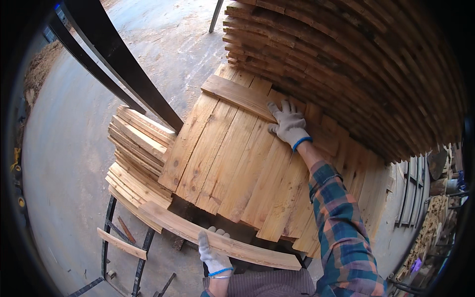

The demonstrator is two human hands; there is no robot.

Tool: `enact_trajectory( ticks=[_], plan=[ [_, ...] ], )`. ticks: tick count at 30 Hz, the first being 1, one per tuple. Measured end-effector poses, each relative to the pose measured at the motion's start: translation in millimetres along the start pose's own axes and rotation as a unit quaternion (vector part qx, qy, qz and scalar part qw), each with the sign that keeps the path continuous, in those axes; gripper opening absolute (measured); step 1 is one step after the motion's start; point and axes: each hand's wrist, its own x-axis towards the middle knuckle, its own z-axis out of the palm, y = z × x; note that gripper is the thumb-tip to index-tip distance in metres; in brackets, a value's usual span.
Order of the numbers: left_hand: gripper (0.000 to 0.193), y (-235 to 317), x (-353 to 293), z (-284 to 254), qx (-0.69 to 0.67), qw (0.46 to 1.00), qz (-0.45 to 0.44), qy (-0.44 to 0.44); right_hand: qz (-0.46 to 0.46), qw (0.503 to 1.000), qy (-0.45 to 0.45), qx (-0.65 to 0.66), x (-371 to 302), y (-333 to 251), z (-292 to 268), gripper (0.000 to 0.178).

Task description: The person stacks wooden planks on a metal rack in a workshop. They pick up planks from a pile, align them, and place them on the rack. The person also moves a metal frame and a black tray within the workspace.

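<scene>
A long, narrow wooden board (217, 236) lies across the near side, close to my body. Wrapped around its middle is my left hand (213, 251), in a white knit glove with a blue cuff. My right hand (288, 121), gloved alike, rests with spread fingers on a crosswise board (237, 95). That board sits on a layer of planks (232, 158) laid side by side, and my palm and forearm hide part of it. The planks' near ends are uneven, with dark gaps beneath them.
A tall stack of boards (341, 64) rises at the far right. Shorter boards are piled (141, 158) left of the planks, beside dark upright metal bars (123, 64). A black metal frame (141, 262) with a loose wood strip (121, 243) stands at the lower left on concrete floor (64, 188).
</scene>
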Motion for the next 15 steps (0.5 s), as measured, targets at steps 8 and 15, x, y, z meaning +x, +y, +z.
enact_trajectory(
  ticks=[8, 15],
  plan=[
    [0.063, -10, 17, 112, -0.039, 0.989, 0.078, -0.116, -0.246, 0.888, -0.274, 0.275, -211, -66, -26, 0.121],
    [0.067, 101, 101, 138, 0.454, 0.740, 0.490, -0.079, -0.040, 0.967, -0.210, 0.136, -123, -37, -126, 0.103]
  ],
)
